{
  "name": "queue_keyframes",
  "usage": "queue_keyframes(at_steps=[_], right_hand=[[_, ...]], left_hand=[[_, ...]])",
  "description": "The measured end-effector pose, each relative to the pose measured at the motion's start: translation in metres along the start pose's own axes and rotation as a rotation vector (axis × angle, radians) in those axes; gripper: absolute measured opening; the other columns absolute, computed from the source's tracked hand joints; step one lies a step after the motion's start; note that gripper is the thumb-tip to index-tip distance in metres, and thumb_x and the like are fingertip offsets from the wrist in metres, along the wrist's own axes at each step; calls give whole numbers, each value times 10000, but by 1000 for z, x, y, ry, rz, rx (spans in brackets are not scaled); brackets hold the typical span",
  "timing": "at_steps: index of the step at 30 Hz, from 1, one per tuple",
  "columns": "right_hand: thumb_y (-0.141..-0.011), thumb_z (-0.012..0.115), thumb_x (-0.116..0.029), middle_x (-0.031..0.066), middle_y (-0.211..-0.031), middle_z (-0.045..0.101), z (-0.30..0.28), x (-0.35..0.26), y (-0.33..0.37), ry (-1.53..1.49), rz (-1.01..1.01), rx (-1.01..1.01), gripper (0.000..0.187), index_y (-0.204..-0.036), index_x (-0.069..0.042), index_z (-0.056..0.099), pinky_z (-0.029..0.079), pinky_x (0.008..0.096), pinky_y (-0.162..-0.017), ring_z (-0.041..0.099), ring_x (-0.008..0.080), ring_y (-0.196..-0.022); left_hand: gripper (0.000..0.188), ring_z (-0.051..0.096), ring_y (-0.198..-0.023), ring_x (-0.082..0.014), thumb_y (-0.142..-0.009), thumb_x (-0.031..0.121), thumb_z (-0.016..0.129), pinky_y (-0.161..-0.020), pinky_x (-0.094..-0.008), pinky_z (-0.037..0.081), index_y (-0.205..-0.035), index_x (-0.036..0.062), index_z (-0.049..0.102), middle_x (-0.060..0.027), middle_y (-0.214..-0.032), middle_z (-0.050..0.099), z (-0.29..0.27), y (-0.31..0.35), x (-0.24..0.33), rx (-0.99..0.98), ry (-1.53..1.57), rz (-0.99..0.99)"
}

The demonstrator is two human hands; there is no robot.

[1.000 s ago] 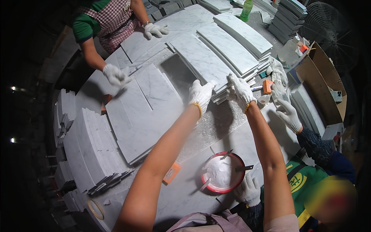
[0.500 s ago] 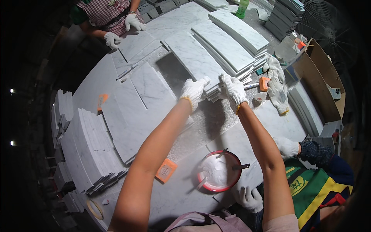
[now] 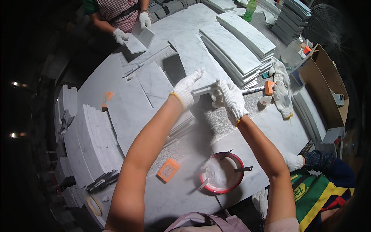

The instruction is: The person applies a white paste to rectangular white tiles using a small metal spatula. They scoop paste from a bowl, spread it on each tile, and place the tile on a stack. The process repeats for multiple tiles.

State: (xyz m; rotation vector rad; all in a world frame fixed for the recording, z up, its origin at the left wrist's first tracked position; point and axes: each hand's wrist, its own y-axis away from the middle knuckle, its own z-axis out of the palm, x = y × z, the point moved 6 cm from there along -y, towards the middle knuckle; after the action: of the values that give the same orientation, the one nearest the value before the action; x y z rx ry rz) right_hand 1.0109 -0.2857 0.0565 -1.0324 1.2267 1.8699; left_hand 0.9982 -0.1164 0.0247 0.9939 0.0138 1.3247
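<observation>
My left hand [image 3: 186,89], in a white knit glove, is closed on the near left corner of a white marble tile [image 3: 198,58]. My right hand [image 3: 232,97], gloved alike, is closed on its near right corner. The tile's front edge faces me between the hands, and its far part stretches away over the table. Whether one tile or two are in my grip cannot be made out. To the right is a stack of marble tiles [image 3: 232,48]; left of my left hand, more tiles [image 3: 129,106] lie flat and overlapping.
A red-rimmed bowl [image 3: 202,179] of white paste holds several spatulas. Orange blocks [image 3: 168,170], a marker [image 3: 253,90], spare gloves [image 3: 282,98] and a cardboard box [image 3: 322,85] lie around. One co-worker's gloved hand [image 3: 120,36] holds tiles at far left; another's glove [image 3: 293,161] is near right.
My hands have raised the tile's near edge and drawn it slightly toward me. The far co-worker has lifted two tile pieces off the table. The whole view has shifted a little.
</observation>
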Motion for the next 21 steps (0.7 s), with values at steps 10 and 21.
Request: queue_keyframes(at_steps=[10, 21], right_hand=[[-965, 536, -799, 212, -1397, 581, -15, -32, -97, 604, -10, -148, 982, -1511, 16, 505, 461, 443, -1103, 565, 317, -1296], [-939, 612, -755, 143, -1541, 572, 71, -20, -161, 448, 195, -123, 976, -1609, -61, 467, 481, 379, -1071, 591, 239, -1325]], left_hand=[[346, 754, -966, -252, -942, 212, 822, -811, -433, 640, -1218, 59, 681, -107, -1111, 721, -4, 9, 15, 46, -144, 68], [585, 722, -1066, -294, -891, 262, 845, -886, -416, 601, -1300, -93, 626, -219, -1212, 720, -9, 33, 61, 248, -554, 213]])
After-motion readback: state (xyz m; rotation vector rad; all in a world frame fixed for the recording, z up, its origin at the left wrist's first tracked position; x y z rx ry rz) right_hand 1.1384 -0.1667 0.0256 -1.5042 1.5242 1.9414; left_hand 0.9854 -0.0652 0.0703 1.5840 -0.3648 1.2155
